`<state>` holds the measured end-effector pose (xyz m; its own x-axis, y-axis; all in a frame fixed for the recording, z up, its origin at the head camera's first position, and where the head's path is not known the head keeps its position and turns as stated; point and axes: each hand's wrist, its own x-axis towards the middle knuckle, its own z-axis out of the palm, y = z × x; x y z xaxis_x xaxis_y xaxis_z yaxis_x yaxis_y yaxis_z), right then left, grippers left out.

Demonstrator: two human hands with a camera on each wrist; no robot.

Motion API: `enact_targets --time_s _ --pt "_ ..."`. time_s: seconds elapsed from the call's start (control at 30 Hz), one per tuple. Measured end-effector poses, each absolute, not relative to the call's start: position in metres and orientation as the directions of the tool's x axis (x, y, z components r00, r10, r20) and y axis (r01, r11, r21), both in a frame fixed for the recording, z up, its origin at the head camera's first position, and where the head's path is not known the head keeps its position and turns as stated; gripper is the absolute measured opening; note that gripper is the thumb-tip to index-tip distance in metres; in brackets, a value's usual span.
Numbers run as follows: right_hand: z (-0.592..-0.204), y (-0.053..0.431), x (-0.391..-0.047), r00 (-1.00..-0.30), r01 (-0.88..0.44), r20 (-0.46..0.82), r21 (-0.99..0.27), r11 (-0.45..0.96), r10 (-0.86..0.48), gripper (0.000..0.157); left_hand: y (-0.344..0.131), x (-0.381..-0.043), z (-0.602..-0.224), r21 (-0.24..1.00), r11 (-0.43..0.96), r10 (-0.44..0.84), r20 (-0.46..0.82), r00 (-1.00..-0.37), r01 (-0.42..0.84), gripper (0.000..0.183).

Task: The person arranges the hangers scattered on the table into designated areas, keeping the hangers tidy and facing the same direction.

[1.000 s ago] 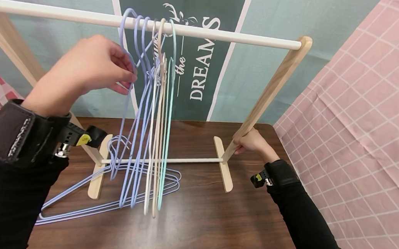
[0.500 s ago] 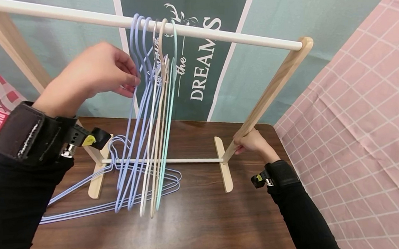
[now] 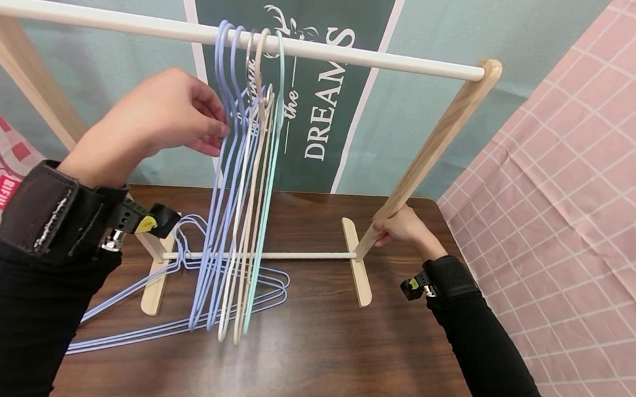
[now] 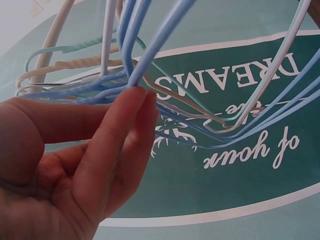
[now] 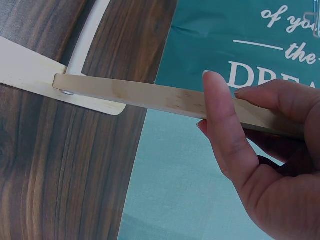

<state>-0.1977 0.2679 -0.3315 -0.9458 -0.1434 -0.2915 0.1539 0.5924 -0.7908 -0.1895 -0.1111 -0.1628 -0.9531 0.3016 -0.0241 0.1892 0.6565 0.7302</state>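
Note:
My left hand (image 3: 176, 113) pinches a blue hanger (image 4: 167, 30) just below its hook, between thumb and fingers. That hanger hangs on the white rail (image 3: 117, 19) of a wooden-framed rack, leftmost in a close row. Beside it on the rail hang more blue hangers, a white hanger (image 3: 235, 232), a beige hanger (image 3: 254, 212) and a mint hanger (image 3: 267, 203). Low on the right, my right hand (image 3: 403, 224) grips the rack's right wooden post (image 5: 145, 95), fingers and thumb on either side of it.
Several blue hangers (image 3: 128, 341) lie on the brown tabletop (image 3: 307, 365), partly under the hanging row. The rack stands on two wooden feet (image 3: 359, 275) joined by a white lower bar (image 3: 300, 256). Behind is a green printed cloth; pink checked cloth (image 3: 584, 204) is at right.
My left hand has moved right along the rail with the blue hanger, bringing it against the other hangers. The hanging row has swayed slightly. My right hand stays on the post.

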Motion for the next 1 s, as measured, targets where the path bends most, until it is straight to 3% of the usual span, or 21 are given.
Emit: enact_targets --time_s 1.0 --pt "-0.333 0.269 -0.199 -0.945 0.163 -0.294 -0.806 0.569 -0.145 0.027 -0.126 -0.186 -0.168 0.669 0.726 0.296 -0.096 -0.95 0.159 0.021"
